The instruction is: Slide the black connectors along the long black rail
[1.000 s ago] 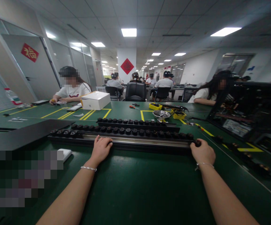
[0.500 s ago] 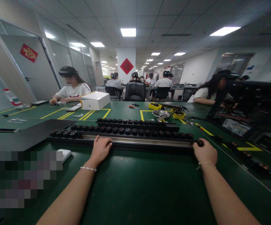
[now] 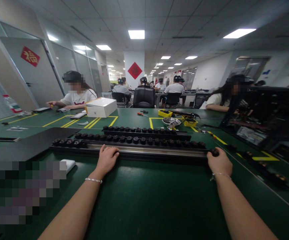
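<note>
1. Green desk [image 3: 144, 196] stretches from your 6 o'clock out past the rails, with yellow tape lines [image 3: 94, 122] on its farther part.
2. At 11 o'clock your left hand [image 3: 107, 159] lies over the front edge of the near rail [image 3: 149, 156], fingers bent and close together; you cannot tell from this view whether it grips.
3. At 1 o'clock your right hand [image 3: 220, 161] is clamped on a black round part [image 3: 214, 152] at the rail's right end.
4. That rail lies crosswise at your 12 o'clock, a bare metallic strip [image 3: 144, 149] running between your hands; round black pieces [image 3: 70, 143] sit at its left end.
5. Just behind it you have a row of similar pieces [image 3: 136, 140], then a shorter rail [image 3: 146, 133] carrying another row.
6. Toward your 10 o'clock lies a dark flat panel [image 3: 32, 143], with a small white item [image 3: 69, 165] nearer you.
7. Past the rails you see a metal bowl [image 3: 171, 122] and two yellow trays [image 3: 164, 114] toward 1, a white box [image 3: 102, 109] at 11 and an open black case [image 3: 264, 113] at 2.
8. Facing you at 11 sits a co-worker [image 3: 77, 96]; farther off, at 12, a black chair [image 3: 144, 97] stands before a pillar [image 3: 134, 56] with a red diamond sign [image 3: 135, 70].
</note>
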A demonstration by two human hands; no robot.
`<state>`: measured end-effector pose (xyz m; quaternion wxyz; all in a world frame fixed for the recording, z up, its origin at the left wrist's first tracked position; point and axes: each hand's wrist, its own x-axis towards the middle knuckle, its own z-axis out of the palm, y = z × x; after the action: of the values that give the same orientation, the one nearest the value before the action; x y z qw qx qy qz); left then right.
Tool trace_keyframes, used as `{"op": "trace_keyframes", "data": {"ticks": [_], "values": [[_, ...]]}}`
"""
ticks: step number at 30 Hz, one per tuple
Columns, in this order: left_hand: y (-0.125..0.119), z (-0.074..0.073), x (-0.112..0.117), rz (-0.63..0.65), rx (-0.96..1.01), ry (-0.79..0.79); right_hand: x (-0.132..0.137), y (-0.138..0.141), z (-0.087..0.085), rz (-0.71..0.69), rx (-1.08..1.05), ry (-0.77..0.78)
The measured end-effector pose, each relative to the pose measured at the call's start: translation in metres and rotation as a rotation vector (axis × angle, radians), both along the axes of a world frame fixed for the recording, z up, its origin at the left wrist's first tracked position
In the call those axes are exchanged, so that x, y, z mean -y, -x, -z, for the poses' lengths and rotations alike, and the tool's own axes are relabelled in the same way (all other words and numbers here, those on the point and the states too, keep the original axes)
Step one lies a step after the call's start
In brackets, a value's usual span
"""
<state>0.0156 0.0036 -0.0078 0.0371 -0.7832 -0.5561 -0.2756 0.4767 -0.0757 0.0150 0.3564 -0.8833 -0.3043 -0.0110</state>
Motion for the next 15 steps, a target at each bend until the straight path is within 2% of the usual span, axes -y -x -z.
{"op": "trace_keyframes", "data": {"ticks": [9,15], "values": [[-0.0001,-0.0016,0.0002,-0.004,0.008,0.014,-0.0007,-0.0057,0.0039,0.022,-0.006,-0.074],[0.0001,-0.0007,0.0,-0.002,0.009,0.0,0.0003,-0.0036,0.0017,0.038,-0.019,-0.057]]}}
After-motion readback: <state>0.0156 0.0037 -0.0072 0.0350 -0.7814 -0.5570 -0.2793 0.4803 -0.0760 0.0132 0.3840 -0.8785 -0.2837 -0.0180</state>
